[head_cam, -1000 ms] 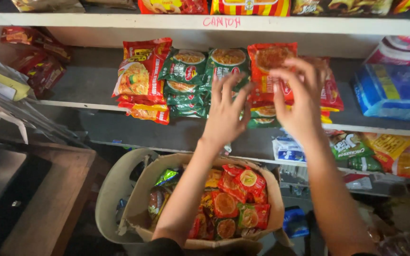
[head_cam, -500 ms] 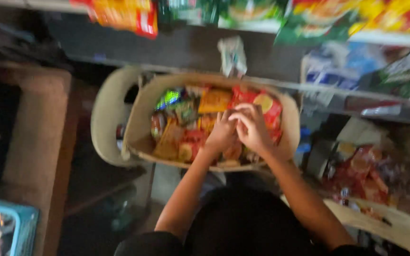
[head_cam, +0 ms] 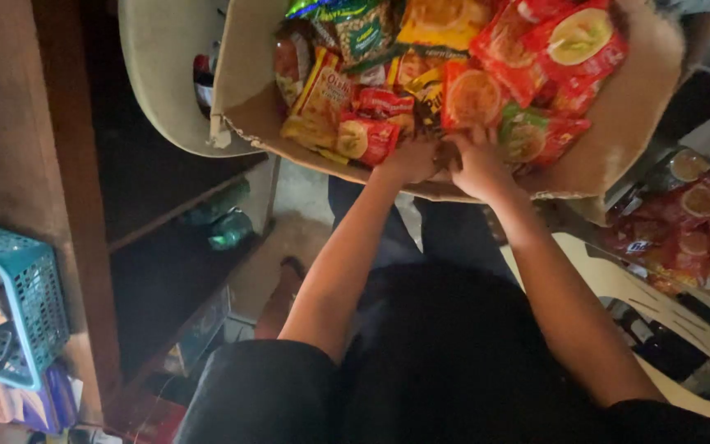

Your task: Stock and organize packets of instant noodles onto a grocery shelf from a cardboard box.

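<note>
Both hands reach down into a cardboard box [head_cam: 618,140] packed with snack packets, which sits on a pale plastic chair [head_cam: 162,82]. The left hand [head_cam: 408,160] lies at the near edge of the heap with its fingers curled down among the packets, just beside a small red and yellow packet [head_cam: 367,138]; how tightly it is closed, and whether it has hold of anything, cannot be told because the fingers are buried. The right hand [head_cam: 477,160] is close beside it, the two almost touching, its fingers pushed in under a red packet with a round orange picture [head_cam: 472,97] and next to a green and red packet [head_cam: 532,136]; its grasp is likewise hidden, so what it holds cannot be told. Farther back in the box lie a yellow packet [head_cam: 322,86], a green packet [head_cam: 355,29] and a large red packet with a pale round picture [head_cam: 581,41], overlapping one another. The near wall of the box is torn and creased at its left corner. To the left stands a brown wooden counter [head_cam: 10,123] with a teal plastic basket [head_cam: 30,296] at its near end. At the right, more red packets [head_cam: 684,222] lie in a heap beside a second pale chair [head_cam: 700,329]. The floor below is dark.
</note>
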